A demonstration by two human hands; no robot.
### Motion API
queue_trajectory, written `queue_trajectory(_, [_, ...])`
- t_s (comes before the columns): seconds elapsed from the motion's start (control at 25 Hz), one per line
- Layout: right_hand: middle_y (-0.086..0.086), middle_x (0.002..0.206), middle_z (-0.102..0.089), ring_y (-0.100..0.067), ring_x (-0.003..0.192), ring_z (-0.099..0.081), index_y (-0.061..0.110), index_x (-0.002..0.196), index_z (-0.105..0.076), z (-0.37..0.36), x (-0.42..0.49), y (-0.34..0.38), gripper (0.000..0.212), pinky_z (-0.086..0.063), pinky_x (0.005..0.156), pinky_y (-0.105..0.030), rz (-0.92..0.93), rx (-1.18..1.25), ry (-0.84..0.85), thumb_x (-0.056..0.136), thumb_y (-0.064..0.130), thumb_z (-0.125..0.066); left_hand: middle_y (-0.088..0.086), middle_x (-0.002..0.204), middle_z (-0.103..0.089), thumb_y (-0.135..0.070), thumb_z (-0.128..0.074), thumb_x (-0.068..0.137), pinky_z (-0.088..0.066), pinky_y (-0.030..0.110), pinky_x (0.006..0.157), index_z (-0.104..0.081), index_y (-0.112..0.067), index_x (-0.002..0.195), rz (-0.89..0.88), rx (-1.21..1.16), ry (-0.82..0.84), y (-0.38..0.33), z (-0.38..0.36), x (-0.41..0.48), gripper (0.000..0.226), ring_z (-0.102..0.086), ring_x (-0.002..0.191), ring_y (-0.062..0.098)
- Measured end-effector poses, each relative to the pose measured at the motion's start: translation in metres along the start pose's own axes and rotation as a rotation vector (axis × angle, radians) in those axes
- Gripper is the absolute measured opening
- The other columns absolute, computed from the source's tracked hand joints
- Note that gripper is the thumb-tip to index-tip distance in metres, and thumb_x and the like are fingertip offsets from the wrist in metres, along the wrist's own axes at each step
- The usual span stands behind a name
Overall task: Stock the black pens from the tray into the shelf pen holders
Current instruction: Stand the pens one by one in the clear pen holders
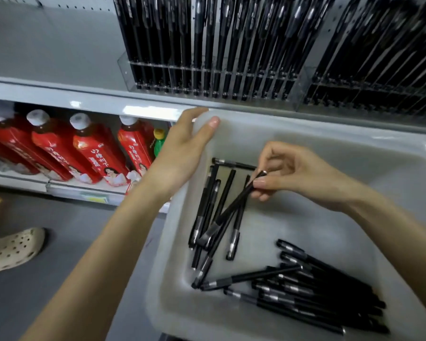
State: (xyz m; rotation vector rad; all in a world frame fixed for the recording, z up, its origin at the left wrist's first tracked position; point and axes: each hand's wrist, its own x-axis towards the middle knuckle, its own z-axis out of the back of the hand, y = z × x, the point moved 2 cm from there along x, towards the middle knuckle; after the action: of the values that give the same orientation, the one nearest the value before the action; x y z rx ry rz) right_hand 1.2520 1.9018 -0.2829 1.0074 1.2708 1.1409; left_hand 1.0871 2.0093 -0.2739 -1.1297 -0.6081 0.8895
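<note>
A translucent white tray [330, 143] holds several loose black pens, one cluster near its left side [214, 217] and a pile at the front right [317, 291]. My left hand [182, 148] grips the tray's far left corner, thumb over the rim. My right hand [293, 173] pinches the upper end of one black pen [231, 210], which slants down to the left over the cluster. Above, clear acrylic pen holders [207, 77] on the shelf stand full of upright black pens.
A second acrylic holder [367, 94] with pens stands to the right. The lower shelf at the left carries red drink bottles [89, 148] and a green bottle [159, 141]. A foot in a beige perforated clog [12, 249] stands on the grey floor.
</note>
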Motion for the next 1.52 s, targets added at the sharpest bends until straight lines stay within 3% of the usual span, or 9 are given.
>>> queue_trajectory(0.12, [-0.015,0.076,-0.068,-0.022,0.068,-0.070,0.006,0.077,-0.049,0.020,-0.010,0.022,0.022,-0.055,0.060,-0.022,0.104,0.194,-0.235,0.066,0.006,-0.068,-0.009,0.120,-0.060,-0.032,-0.051,0.094,-0.043,0.022,0.097,-0.053,-0.022,0.125,-0.168,0.083,-0.182,-0.006,0.011,-0.008,0.033,-0.053,0.114,0.001])
queue_trajectory(0.28, [-0.008,0.075,-0.068,-0.020,0.069,-0.070,0.010,0.077,-0.051,0.040,-0.016,0.044,0.020,-0.055,0.063,-0.021,0.307,0.314,-0.480,0.065,0.007,-0.067,-0.012,0.087,-0.069,-0.030,-0.052,0.093,-0.049,0.014,0.065,-0.066,-0.022,0.102,-0.241,0.027,-0.200,-0.034,0.018,-0.019,0.018,-0.065,0.078,0.000])
queue_trajectory(0.4, [-0.004,0.073,-0.068,-0.019,0.072,-0.071,0.009,0.078,-0.050,0.042,-0.015,0.049,0.014,-0.055,0.066,-0.021,0.352,0.294,-0.567,0.079,-0.003,-0.057,0.006,0.078,-0.070,-0.017,-0.053,0.092,-0.050,0.018,0.052,-0.068,-0.012,0.096,-0.139,-0.078,-0.143,-0.048,0.015,-0.013,0.016,-0.065,0.059,0.010])
queue_trajectory(0.52, [-0.003,0.070,-0.068,-0.021,0.074,-0.071,0.010,0.080,-0.050,0.040,-0.017,0.048,0.011,-0.055,0.067,-0.022,0.365,0.236,-0.602,0.078,0.004,-0.060,0.016,0.077,-0.070,-0.005,-0.058,0.088,-0.055,0.020,0.055,-0.067,0.001,0.092,-0.034,-0.278,-0.121,-0.054,0.016,-0.007,0.012,-0.066,0.061,0.015])
queue_trajectory(0.8, [0.001,0.083,-0.075,-0.008,0.081,-0.069,0.017,0.092,-0.071,0.042,-0.018,0.071,0.023,-0.052,0.076,-0.016,0.174,-0.307,-0.438,0.070,0.025,-0.067,0.010,0.074,-0.072,0.000,-0.065,0.077,-0.057,0.022,0.063,-0.071,-0.008,0.087,-0.013,-0.345,-0.054,-0.065,0.026,-0.003,0.014,-0.070,0.070,0.014])
queue_trajectory(1.0, [-0.002,0.086,-0.075,-0.011,0.078,-0.069,0.014,0.093,-0.074,0.011,0.004,0.088,0.015,-0.055,0.070,-0.019,0.074,-0.296,-0.169,0.086,0.020,-0.062,0.005,0.075,-0.073,-0.001,-0.069,0.074,-0.056,0.026,0.067,-0.073,-0.014,0.082,-0.105,-0.235,0.027,-0.079,0.023,-0.004,0.016,-0.068,0.070,0.010])
queue_trajectory(1.2, [-0.007,0.086,-0.075,-0.009,0.074,-0.067,0.016,0.081,-0.074,0.005,0.014,0.096,0.015,-0.053,0.068,-0.017,-0.019,-0.148,-0.063,0.073,0.026,-0.068,-0.001,0.076,-0.073,-0.011,-0.070,0.064,-0.054,0.019,0.062,-0.073,-0.015,0.082,-0.189,-0.221,0.035,-0.087,0.030,0.000,0.018,-0.066,0.069,0.004])
queue_trajectory(1.4, [-0.004,0.080,-0.074,-0.010,0.071,-0.068,0.010,0.087,-0.068,0.018,0.019,0.107,0.008,-0.053,0.062,-0.019,0.139,-0.276,-0.299,0.080,0.015,-0.069,-0.007,0.087,-0.073,-0.020,-0.064,0.081,-0.055,0.020,0.071,-0.072,-0.017,0.092,-0.200,-0.220,-0.109,-0.073,0.025,0.013,0.014,-0.067,0.084,0.005])
queue_trajectory(1.52, [-0.006,0.078,-0.073,-0.014,0.069,-0.070,0.017,0.105,-0.058,0.038,0.018,0.122,0.026,-0.056,0.063,-0.020,0.315,-0.352,-0.573,0.082,0.012,-0.068,-0.019,0.096,-0.068,-0.034,-0.052,0.091,-0.048,0.018,0.082,-0.069,-0.022,0.103,-0.330,0.290,-0.267,-0.050,0.020,0.024,0.025,-0.060,0.095,-0.001])
